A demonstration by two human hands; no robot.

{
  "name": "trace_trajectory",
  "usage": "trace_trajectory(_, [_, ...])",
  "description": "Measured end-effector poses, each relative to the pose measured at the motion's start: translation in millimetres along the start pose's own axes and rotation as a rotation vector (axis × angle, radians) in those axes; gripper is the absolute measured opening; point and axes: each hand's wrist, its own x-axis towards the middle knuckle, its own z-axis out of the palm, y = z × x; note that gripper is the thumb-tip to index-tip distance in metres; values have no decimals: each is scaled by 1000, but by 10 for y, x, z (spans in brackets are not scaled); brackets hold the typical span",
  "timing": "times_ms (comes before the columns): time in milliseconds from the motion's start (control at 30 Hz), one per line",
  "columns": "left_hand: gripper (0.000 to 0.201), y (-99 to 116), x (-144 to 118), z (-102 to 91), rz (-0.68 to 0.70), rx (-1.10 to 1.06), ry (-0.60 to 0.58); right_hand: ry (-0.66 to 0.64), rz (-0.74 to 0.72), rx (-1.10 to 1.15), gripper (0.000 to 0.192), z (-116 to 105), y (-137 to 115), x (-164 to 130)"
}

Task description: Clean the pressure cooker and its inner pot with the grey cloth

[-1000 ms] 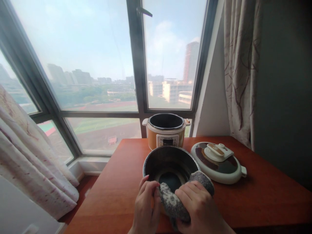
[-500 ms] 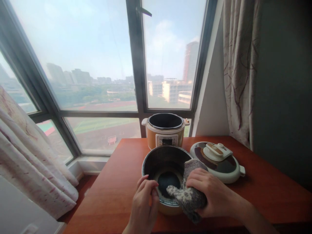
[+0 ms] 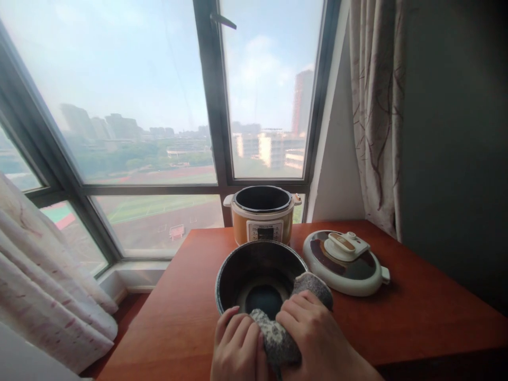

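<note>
A dark inner pot [image 3: 246, 267] stands on the red-brown table [image 3: 397, 312] in front of me. My right hand [image 3: 313, 338] grips a grey speckled cloth [image 3: 278, 338] draped over the pot's near rim, one end reaching up along the right rim. My left hand [image 3: 238, 349] clasps the near rim just left of the cloth, fingers curled against it. Behind the pot sits the orange cooker body [image 3: 262, 217], open on top. Its white lid [image 3: 343, 262] lies flat to the right.
The table sits in a window corner. A large window [image 3: 159, 106] fills the back, with curtains at the left [image 3: 43, 286] and right [image 3: 375, 106]. A dark wall [image 3: 456, 159] borders the right side. The floor drops off left of the table.
My right hand slid the cloth from the pot's right rim back to the near rim, beside my left hand. The view shifted slightly right, so everything sits further left.
</note>
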Motion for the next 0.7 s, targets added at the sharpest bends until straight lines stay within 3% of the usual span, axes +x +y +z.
trace_trajectory(100, [19, -57, -31, -29, -58, -68, -19, 88, -12, -35, 25, 133, -83, -11])
trace_trajectory(200, [22, -123, 5, -72, -68, -161, -29, 97, -65, -30, 27, 144, -54, -23])
trace_trajectory(333, [27, -278, 85, -103, -51, -248, -8, -46, -130, 62, 27, 3, 94, -18])
trace_trajectory(500, [37, -690, 141, -105, -55, -426, -67, -212, -144, 149, 33, -195, 301, -5])
trace_trajectory(600, [42, -903, 143, -78, -50, -529, -143, -239, -137, 162, 35, -238, 363, 1])
trace_trajectory(700, [42, -978, 134, -44, -40, -538, -141, -213, -126, 162, 33, -212, 360, 0])
